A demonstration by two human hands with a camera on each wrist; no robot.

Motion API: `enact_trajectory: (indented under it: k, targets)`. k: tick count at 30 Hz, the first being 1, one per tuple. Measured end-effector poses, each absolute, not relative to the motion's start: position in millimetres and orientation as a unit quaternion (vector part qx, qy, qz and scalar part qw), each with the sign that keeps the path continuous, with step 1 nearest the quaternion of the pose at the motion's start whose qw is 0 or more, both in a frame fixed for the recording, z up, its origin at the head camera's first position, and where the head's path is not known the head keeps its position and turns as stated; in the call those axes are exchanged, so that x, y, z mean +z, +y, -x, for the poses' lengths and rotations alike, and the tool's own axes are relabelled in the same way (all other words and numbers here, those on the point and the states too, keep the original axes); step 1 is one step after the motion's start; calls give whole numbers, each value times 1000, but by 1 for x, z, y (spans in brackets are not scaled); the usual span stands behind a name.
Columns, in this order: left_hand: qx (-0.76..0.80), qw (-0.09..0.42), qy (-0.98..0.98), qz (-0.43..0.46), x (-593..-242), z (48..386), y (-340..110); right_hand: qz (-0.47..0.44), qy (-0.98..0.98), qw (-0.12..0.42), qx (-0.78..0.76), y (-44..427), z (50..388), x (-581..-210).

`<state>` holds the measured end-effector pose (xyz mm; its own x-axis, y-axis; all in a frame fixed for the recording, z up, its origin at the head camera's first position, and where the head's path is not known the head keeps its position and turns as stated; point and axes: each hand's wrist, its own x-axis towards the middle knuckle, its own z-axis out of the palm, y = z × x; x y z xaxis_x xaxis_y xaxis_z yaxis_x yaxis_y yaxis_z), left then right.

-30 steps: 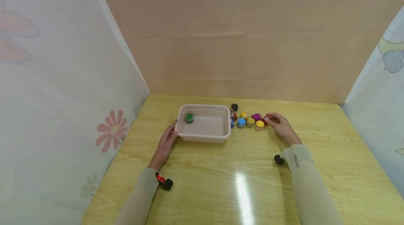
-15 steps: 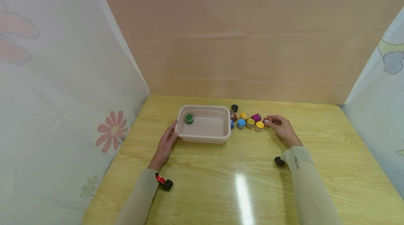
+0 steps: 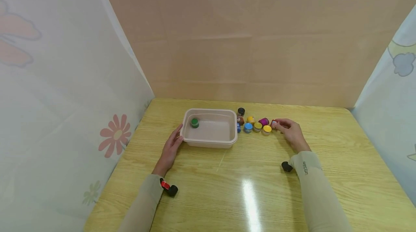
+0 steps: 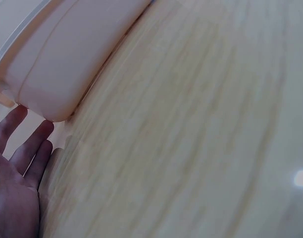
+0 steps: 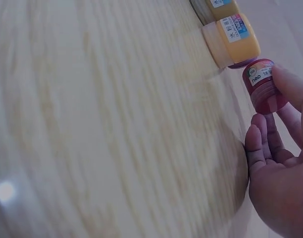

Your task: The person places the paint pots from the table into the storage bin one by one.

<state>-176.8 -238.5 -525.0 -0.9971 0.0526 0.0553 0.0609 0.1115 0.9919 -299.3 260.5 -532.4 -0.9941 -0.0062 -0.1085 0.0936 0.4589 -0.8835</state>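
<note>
In the head view my right hand [image 3: 291, 134] pinches a small red paint jar [image 3: 274, 124] at the right end of a group of jars. The right wrist view shows this red jar [image 5: 263, 87] tilted between thumb and fingers, with its printed label visible. My left hand [image 3: 169, 150] touches the left side of a beige plastic tub [image 3: 208, 145]. In the left wrist view, the fingers of the left hand [image 4: 18, 173] are extended against the outer wall of the tub [image 4: 57, 74]. One green-lidded jar [image 3: 194, 123] stands inside the tub, near its left end.
Between tub and right hand stand or lie several jars: light blue [image 3: 248, 127], olive [image 3: 258, 127], yellow [image 3: 267, 129], magenta [image 3: 263, 121], brown [image 3: 240, 120] and black [image 3: 241, 111]. A dark blue jar [image 3: 238, 128] sits close to the tub's right wall. The wooden table [image 3: 208, 188] meets a papered wall behind.
The red jar has turned in the right hand's fingers and shifted a little to the right, away from the yellow jar. The left hand and the tub stay in place.
</note>
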Motion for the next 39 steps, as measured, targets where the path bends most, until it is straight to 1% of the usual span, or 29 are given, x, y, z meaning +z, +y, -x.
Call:
enact_trajectory:
  k: [12, 19, 31, 39]
  targets:
    - [-661, 1, -750, 39, -526, 178, -240, -33, 845, 37, -532, 262, 297, -518]
    - [-667, 3, -744, 42, -527, 178, -241, -22, 791, 46, -610, 263, 299, -509]
    - [-665, 5, -746, 32, -527, 178, -239, -3, 754, 42, -656, 246, 279, -472]
    - [-661, 4, -749, 34, -529, 179, -240, 8, 734, 31, -678, 241, 277, -466]
